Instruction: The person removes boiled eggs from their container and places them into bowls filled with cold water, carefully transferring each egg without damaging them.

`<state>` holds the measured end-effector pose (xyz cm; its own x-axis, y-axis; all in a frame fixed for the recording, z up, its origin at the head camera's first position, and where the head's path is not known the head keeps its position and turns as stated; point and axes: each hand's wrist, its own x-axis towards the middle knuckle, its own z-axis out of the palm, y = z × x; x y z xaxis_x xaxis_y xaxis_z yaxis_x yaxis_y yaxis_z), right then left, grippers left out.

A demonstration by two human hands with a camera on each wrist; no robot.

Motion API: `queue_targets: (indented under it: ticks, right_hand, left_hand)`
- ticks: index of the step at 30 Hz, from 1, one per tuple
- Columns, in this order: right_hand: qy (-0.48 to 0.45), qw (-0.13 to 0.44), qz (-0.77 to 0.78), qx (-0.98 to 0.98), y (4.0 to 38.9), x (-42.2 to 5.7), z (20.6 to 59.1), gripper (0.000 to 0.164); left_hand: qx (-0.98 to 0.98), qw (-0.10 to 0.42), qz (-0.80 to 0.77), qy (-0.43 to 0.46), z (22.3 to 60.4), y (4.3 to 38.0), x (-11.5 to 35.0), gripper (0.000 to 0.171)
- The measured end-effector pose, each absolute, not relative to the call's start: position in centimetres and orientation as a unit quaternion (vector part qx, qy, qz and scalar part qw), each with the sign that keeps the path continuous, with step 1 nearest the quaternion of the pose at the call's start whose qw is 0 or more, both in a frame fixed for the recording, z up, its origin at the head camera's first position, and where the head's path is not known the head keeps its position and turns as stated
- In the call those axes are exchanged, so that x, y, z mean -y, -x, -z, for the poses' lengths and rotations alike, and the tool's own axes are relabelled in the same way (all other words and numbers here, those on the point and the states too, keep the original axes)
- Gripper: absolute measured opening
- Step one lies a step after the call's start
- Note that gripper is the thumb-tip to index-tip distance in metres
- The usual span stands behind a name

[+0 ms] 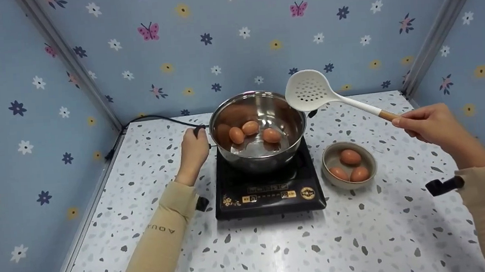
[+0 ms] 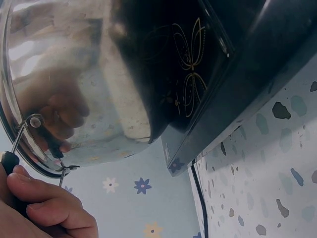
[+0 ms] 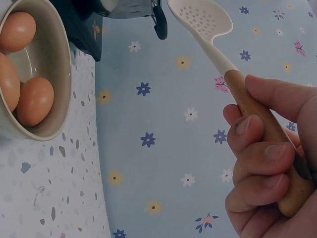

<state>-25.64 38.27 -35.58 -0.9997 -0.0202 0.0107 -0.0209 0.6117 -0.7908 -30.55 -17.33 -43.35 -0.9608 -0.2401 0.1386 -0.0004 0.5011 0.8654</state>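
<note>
A steel pot (image 1: 261, 162) stands on a black induction cooker (image 1: 268, 204), with three brown eggs (image 1: 271, 135) inside it. My left hand (image 1: 195, 150) grips the pot's black side handle; the left wrist view shows the fingers (image 2: 54, 206) curled round it. In my right hand (image 1: 429, 125) is a white slotted skimmer (image 1: 309, 90), gripped by its wooden handle (image 3: 262, 119). The skimmer's head is raised at the pot's right rim and carries nothing. To the right of the cooker sits a beige bowl (image 1: 371, 178) holding three more brown eggs (image 1: 350, 157).
The speckled white tabletop (image 1: 276, 249) is bounded by flower-patterned walls (image 1: 235, 38) at the back and sides. A black power cord (image 1: 160, 116) runs from behind the pot to the left back corner. The pot's other handle (image 3: 159, 22) points right.
</note>
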Motion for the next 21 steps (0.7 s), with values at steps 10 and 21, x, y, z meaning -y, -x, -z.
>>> queue_targets:
  ticks: [10,21]
  right_hand:
    - [-0.04,0.006,-0.43,0.902,26.4,-36.7,35.4,0.013]
    - [-0.055,0.007,-0.362,0.931,27.2,-34.3,34.1,0.041]
  left_hand:
    - [0.858,0.118,0.496,-0.066,43.4,30.7,17.4,0.039]
    - [0.855,0.123,0.5,-0.066,43.4,30.5,17.4,0.035]
